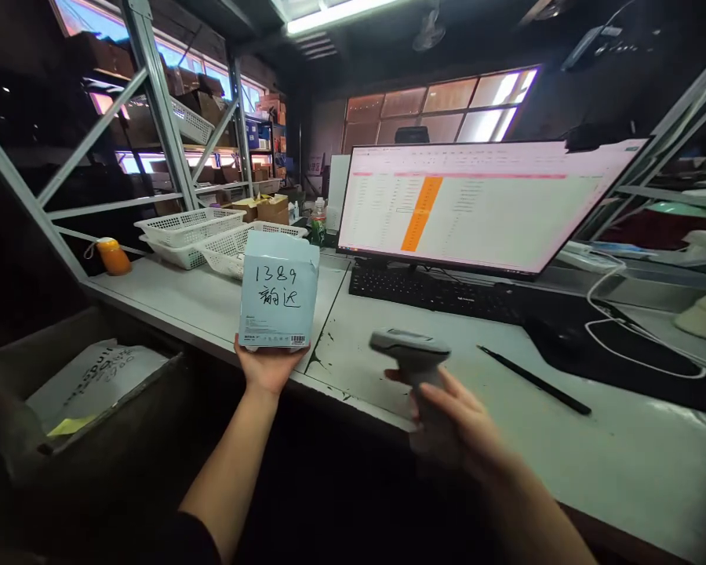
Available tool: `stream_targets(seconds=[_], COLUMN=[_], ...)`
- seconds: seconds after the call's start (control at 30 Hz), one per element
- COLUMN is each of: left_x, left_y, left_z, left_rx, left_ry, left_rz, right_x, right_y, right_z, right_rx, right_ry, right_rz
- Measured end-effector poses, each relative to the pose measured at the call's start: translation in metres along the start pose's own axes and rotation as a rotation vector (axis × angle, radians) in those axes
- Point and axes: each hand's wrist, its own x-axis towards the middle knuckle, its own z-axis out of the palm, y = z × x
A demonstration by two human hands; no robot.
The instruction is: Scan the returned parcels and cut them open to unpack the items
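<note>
Now, in the head view, I see my left grip (271,369) holding the pale box (278,286) upright from below, by the near edge of the bench (511,447). My right grip (456,404) is wrapped round the grey scanner (412,347), right of the box, not touching it. The scanner's long top lies sideways, one end toward the box.

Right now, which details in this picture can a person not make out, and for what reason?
Box, head view: fine print too small to read.
Left hand, head view: fingers mostly hidden by the box.
Scanner, head view: grip blurred, partly covered by the right hand.
Monitor, head view: table entries too small to read.
Bin, head view: bottom hidden by the white package and front wall.
</note>
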Motion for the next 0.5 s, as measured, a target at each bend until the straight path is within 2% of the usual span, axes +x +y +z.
stream_targets(seconds=[0.1,0.2,0.33,0.5], left_x=[0.007,0.007,0.004,0.003], left_y=[-0.014,-0.019,-0.019,-0.019], left_z=[-0.006,-0.010,-0.012,-0.013], left_rx=[-0.028,-0.016,0.023,0.060], left_ry=[-0.043,-0.083,-0.126,-0.166], left_rz=[0.047,0.110,0.140,0.162], right_x=[-0.011,-0.015,-0.024,-0.034], right_y=[0.022,0.037,0.035,0.027], right_z=[0.043,0.066,0.075,0.072], right_rx=[0.010,-0.044,-0.192,-0.345], right_ry=[-0.091,-0.116,-0.104,-0.096], right_rz=[0.092,0.099,-0.046,-0.252])
